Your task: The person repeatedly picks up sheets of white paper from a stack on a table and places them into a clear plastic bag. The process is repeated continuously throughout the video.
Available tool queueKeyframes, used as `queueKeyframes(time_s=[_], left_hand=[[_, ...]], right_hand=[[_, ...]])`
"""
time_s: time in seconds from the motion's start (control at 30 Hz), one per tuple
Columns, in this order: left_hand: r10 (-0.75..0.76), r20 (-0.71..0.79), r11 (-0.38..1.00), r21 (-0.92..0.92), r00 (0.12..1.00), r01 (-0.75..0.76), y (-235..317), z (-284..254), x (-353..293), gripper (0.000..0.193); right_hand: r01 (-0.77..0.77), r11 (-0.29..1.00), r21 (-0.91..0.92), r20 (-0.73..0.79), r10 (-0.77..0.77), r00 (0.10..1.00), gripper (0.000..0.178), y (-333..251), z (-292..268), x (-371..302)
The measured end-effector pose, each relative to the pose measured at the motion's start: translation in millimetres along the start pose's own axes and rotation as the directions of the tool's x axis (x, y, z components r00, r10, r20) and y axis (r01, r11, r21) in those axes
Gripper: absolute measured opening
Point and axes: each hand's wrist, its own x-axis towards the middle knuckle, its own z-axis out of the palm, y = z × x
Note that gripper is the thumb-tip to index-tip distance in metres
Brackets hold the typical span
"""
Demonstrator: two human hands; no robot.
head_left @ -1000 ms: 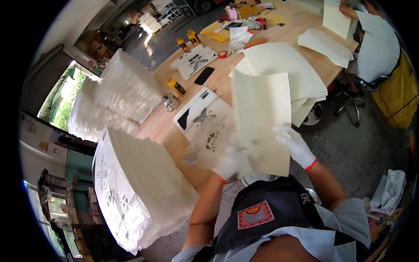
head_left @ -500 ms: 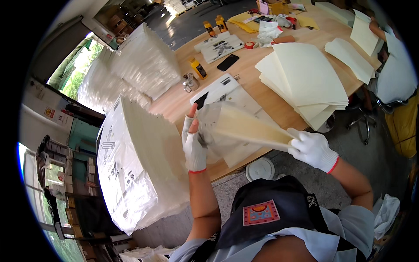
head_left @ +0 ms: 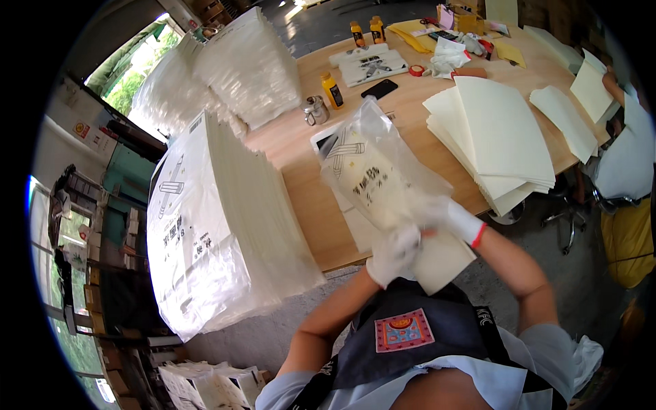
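A clear plastic bag [head_left: 355, 154] with black printed drawings and lettering is held tilted over the near table edge. Cream paper sheets [head_left: 447, 265] are partly inside it, their near end sticking out of the bag's mouth toward my apron. My left hand [head_left: 396, 254], in a white glove with bare fingertips, is closed on the bag's mouth beside the paper. My right hand [head_left: 443, 213], gloved in white with a red cuff, lies against the bag's right side; motion smears its fingers. Beneath the bag, another flat printed bag [head_left: 320, 139] lies on the table.
A tall pile of filled bags [head_left: 205, 232] stands at the left, with wrapped stacks [head_left: 249, 68] behind. Loose cream sheets [head_left: 502, 130] lie at the right. A metal cup [head_left: 315, 110], a yellow bottle [head_left: 332, 91] and a phone [head_left: 379, 89] are farther back. A co-worker's arm [head_left: 613, 85] is at far right.
The paper and bag have swung from sideways to pointing away from me. My left hand came down and right, off the far end to the bag's mouth; my right hand moved left.
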Motion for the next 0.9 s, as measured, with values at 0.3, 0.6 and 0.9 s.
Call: queueKeyframes(time_s=[0.3,0.6,0.9], left_hand=[[-0.293,-0.055,0.939,-0.205,0.955,0.276,15,24,50,0.030],[-0.295,0.070,0.953,0.089,0.953,0.289,-7,38,-60,0.018],[-0.602,-0.555,0.667,0.045,0.574,0.743,-39,-1,-165,0.008]], right_hand=[[0.235,0.316,-0.919,0.060,-0.478,0.876,0.039,26,53,16],[-0.204,0.174,-0.963,-0.267,-0.569,0.777,0.046,39,48,-55],[-0.168,-0.051,-0.984,-0.164,-0.072,0.984,0.016,35,30,-73]])
